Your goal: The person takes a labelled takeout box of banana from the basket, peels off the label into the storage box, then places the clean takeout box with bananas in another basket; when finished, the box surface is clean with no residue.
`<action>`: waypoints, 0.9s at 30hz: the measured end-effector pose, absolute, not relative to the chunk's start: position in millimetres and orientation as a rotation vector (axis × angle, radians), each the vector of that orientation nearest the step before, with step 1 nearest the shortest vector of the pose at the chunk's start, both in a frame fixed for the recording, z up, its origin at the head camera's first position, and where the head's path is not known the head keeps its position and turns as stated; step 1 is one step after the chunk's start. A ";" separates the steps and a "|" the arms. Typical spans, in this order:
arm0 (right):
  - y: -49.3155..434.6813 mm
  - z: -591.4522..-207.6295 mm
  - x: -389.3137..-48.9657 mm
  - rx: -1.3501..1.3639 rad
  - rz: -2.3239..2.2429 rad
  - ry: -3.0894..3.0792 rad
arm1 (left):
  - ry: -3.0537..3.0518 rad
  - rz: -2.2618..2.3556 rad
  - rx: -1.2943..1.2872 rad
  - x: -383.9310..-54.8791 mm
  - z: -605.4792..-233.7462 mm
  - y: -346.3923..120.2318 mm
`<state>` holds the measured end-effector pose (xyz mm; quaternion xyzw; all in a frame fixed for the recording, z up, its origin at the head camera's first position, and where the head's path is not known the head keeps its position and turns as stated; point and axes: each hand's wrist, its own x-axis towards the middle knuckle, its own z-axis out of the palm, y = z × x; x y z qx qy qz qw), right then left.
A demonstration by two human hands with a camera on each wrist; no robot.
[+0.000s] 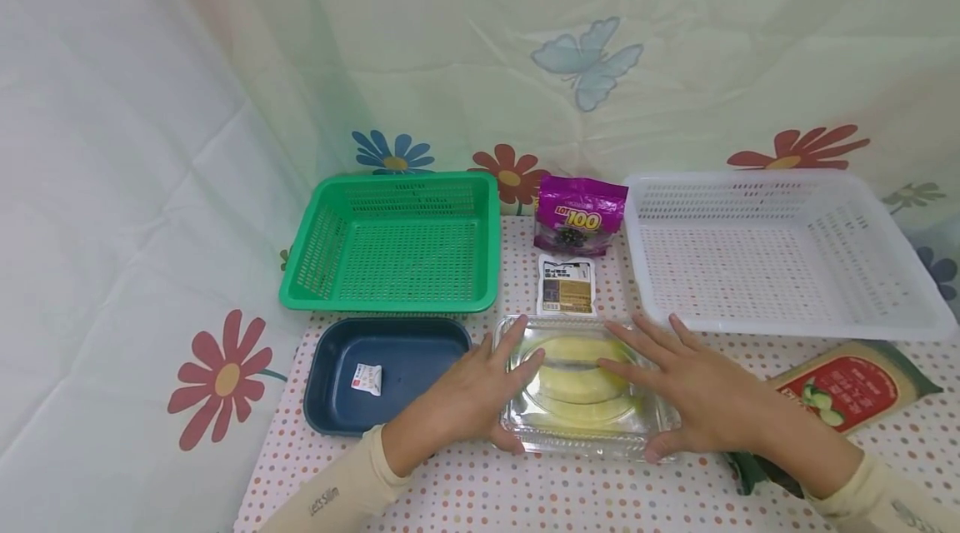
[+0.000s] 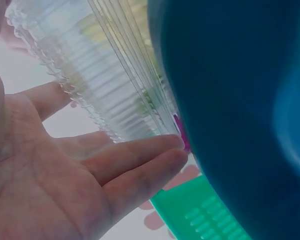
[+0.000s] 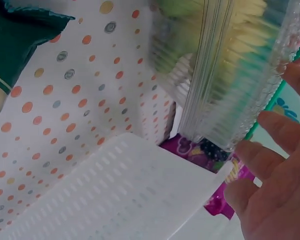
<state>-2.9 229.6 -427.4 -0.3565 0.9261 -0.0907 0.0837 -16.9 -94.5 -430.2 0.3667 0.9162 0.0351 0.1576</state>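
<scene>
A clear plastic box (image 1: pixel 573 387) with a ridged rim lies on the dotted cloth, with pale yellow oblong pieces inside it. My left hand (image 1: pixel 480 391) is spread over its left side, fingertips on the lid and thumb at the near corner. Over the right side my right hand (image 1: pixel 697 396) spreads its fingers likewise, thumb near the front edge. In the left wrist view, straight fingers (image 2: pixel 135 157) lie along the box's ribbed side (image 2: pixel 95 65). Fingertips (image 3: pixel 250 150) meet the crimped rim in the right wrist view.
Behind stand a green basket (image 1: pixel 486 300), a purple candy bag (image 1: pixel 581 216), a printed packet (image 1: pixel 567 287) and a white basket (image 1: pixel 787 323). A blue tray (image 1: pixel 420 341) holding a small white sachet (image 1: pixel 367 379) is at left. Under the right forearm lies a long red-labelled bag (image 1: pixel 855 387).
</scene>
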 end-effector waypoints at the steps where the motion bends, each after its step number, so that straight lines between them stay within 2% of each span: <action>1: 229.5 -426.9 -1.9 -1.051 -0.287 2.750 | 2.619 0.101 1.044 -16.4 -429.9 -94.3; 7: 229.7 -425.5 0.9 -0.979 -0.388 2.655 | 2.563 0.233 0.951 -14.0 -427.8 -92.5; 17: 232.8 -433.8 0.4 -1.039 -0.622 2.677 | 2.413 0.712 0.756 -17.5 -430.9 -94.1; 27: 238.0 -442.9 -0.5 -1.101 -0.717 2.759 | 2.371 0.832 0.682 -19.4 -430.2 -97.1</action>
